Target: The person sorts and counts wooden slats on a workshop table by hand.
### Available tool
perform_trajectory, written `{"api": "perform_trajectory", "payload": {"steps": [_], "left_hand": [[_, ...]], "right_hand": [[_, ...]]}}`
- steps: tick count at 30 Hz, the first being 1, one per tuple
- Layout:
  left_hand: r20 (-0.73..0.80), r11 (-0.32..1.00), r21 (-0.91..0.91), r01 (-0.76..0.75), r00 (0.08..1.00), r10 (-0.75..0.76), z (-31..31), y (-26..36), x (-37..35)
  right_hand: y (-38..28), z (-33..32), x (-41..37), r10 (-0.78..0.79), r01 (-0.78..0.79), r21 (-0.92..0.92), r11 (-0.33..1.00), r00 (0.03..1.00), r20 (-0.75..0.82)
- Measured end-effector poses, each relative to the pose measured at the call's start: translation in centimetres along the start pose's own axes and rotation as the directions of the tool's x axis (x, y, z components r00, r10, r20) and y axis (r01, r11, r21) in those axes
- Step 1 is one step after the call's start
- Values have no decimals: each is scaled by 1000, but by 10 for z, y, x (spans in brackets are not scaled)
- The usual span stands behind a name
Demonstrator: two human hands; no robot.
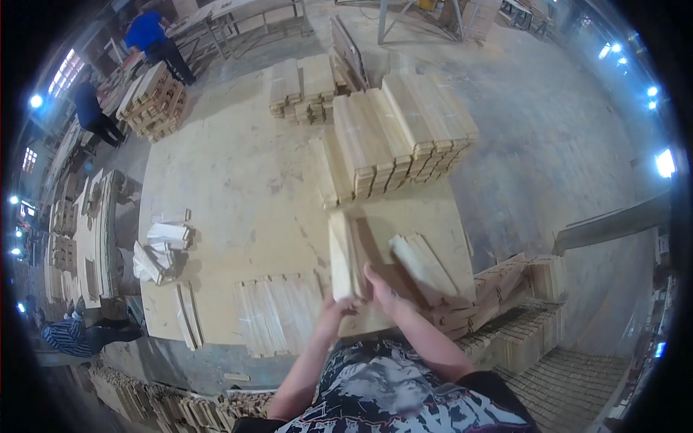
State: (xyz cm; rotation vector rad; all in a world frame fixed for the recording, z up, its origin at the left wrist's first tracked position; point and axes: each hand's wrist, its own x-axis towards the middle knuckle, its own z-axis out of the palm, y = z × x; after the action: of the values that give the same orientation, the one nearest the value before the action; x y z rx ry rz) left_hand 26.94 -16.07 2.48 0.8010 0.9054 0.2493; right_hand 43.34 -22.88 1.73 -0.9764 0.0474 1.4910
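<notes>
A bundle of pale wooden slats (346, 249) stands tilted above the near part of the table, between my two hands. My left hand (334, 312) grips its lower end from the left. At the lower right side of the bundle is my right hand (382, 290), its thumb raised and its fingers partly hidden behind the wood. Left of my hands, slats (278, 310) lie side by side at the table's front edge. A few more slats (426, 265) lie to the right. Beyond the bundle rises a large stack of slats (397, 133).
The wide table (224, 187) also bears white wrapped pieces (162, 245), two thin strips (188, 315) and a farther stack (303, 86). Cartons (498, 285) stand at the right edge. Persons (155, 36) work at the far left, another (79, 335) at near left.
</notes>
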Motion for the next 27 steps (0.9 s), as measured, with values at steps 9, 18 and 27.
{"api": "perform_trajectory", "payload": {"steps": [9, 18, 27], "left_hand": [[-103, 820, 545, -171, 958, 268, -49, -19, -32], [-8, 948, 202, -247, 967, 253, -59, 2, -57], [-252, 916, 311, -254, 907, 337, -49, -35, -41]], "right_hand": [[77, 0, -30, -15, 3, -74, 997, 985, -169], [69, 11, -75, -210, 179, -200, 963, 967, -146], [51, -32, -76, -242, 150, -454, 878, 958, -153]]}}
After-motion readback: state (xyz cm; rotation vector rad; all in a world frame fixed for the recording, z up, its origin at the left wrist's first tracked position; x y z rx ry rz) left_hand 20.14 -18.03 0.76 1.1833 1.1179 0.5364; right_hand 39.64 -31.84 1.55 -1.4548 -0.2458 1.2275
